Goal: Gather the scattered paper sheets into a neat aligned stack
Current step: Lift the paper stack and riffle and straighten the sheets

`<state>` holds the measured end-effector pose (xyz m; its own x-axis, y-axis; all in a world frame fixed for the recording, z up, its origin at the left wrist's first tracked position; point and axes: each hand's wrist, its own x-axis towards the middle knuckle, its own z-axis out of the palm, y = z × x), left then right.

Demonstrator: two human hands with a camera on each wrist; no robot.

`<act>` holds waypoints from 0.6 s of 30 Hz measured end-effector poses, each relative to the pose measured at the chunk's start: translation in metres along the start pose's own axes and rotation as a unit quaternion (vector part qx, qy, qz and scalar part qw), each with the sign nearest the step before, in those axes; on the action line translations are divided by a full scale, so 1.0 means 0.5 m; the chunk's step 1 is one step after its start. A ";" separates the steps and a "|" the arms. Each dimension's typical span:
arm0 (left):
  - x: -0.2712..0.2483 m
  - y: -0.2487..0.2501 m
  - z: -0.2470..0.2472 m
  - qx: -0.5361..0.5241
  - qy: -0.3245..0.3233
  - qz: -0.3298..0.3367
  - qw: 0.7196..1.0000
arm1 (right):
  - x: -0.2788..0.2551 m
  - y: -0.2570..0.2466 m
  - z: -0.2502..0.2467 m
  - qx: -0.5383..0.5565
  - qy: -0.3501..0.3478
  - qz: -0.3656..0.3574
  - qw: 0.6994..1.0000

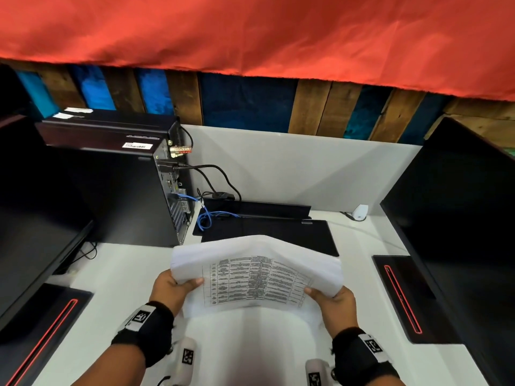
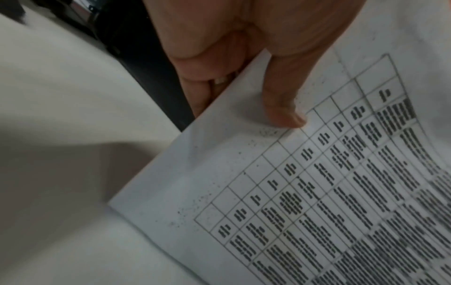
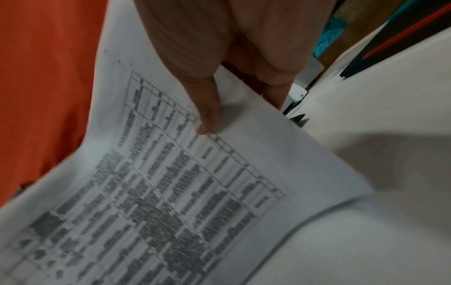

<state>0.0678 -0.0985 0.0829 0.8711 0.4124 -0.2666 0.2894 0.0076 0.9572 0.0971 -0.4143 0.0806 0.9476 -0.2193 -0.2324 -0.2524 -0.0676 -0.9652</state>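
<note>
Pinching opposite side edges, left hand point(image 1: 170, 288) and right hand point(image 1: 333, 303) hold the paper sheets point(image 1: 256, 277) above the desk point(image 1: 125, 274).

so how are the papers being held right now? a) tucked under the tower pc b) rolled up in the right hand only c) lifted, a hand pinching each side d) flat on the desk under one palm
c: the papers are raised and bowed, the left hand and right hand each pinching a side edge, thumb on top.

The right hand point(image 3: 234, 63) pinches the paper sheets point(image 3: 151, 192), thumb pressed on the printed table, above the white desk point(image 3: 390, 115).
</note>
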 end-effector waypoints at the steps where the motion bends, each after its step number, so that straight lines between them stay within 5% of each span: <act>1: 0.001 0.005 -0.001 -0.013 -0.004 0.002 1.000 | -0.001 -0.008 0.002 0.020 -0.003 -0.008 1.000; 6: -0.001 0.026 -0.009 -0.054 -0.034 0.023 0.998 | -0.007 -0.073 -0.016 0.040 -0.020 -0.094 0.995; 11: 0.002 0.024 -0.013 -0.050 -0.059 0.028 0.997 | -0.012 -0.147 -0.052 -0.152 -0.080 -0.158 0.972; 13: 0.003 0.025 -0.013 -0.049 -0.060 0.025 0.997 | -0.016 -0.165 -0.049 -0.335 -0.093 -0.228 0.910; 15: 0.006 0.024 -0.011 -0.049 -0.061 0.023 0.997 | -0.026 -0.170 -0.027 -0.494 -0.086 -0.323 0.802; 18: 0.006 0.020 -0.012 -0.049 -0.061 0.016 0.997 | -0.051 -0.149 0.042 -0.606 -0.056 -0.377 0.698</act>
<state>0.0706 -0.0916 0.0922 0.9225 0.3005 -0.2422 0.2259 0.0886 0.9701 0.0959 -0.3829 0.1561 0.8924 0.3972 0.2140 0.4113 -0.9112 -0.0240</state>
